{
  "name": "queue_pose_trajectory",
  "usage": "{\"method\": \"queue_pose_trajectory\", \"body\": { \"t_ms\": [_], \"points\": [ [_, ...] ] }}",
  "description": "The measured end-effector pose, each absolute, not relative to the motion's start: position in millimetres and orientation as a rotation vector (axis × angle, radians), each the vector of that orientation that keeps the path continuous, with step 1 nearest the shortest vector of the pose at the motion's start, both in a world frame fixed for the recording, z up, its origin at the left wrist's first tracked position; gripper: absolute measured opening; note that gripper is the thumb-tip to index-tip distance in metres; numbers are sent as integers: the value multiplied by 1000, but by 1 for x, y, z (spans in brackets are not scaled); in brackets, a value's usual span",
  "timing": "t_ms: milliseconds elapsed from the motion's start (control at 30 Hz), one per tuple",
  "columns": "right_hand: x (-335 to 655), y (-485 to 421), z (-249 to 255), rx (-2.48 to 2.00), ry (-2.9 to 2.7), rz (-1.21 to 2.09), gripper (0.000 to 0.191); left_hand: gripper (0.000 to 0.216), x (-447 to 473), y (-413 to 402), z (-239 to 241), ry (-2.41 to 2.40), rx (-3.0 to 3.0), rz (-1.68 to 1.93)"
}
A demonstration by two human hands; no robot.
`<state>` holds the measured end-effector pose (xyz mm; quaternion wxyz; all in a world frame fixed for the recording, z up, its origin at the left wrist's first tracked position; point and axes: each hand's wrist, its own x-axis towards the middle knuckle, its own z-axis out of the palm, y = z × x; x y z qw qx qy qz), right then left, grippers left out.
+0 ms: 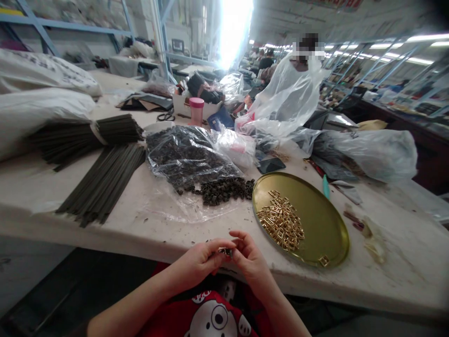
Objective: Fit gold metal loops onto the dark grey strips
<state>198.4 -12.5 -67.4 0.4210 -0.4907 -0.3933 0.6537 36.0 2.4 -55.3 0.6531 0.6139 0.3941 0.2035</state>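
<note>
1 small piece (226, 252), bottom centre, pinched by fingertips of left hand (199, 259) and right hand (250, 260)! Fitting step, seemingly; next move likely calls for steady pinch.

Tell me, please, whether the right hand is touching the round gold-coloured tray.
Apart: the head view shows a strip of pale tabletop between the right hand and the round gold-coloured tray.

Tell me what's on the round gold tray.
A heap of small gold-coloured metal frames lies on the left part of the tray; at least one more sits apart near its front rim. The heap hides its lowest pieces and the tray surface beneath.
</note>
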Motion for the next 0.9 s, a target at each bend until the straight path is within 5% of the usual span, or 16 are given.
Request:
{"method": "queue_pose_trajectory", "body": {
  "t_ms": [400, 633, 900],
  "points": [
    [202, 2, -73, -1306, -1100, 1640, 31, 30, 44, 13, -61, 946, 1304, 457],
    [251, 89, -77, -1847, -1936, 477, 17, 26, 47, 20, -63, 1025, 1244, 465],
    [254, 130, -85, -1922, -2017, 336, 8, 28, 44, 25, -70, 1054, 1171, 507]
  ]
}}
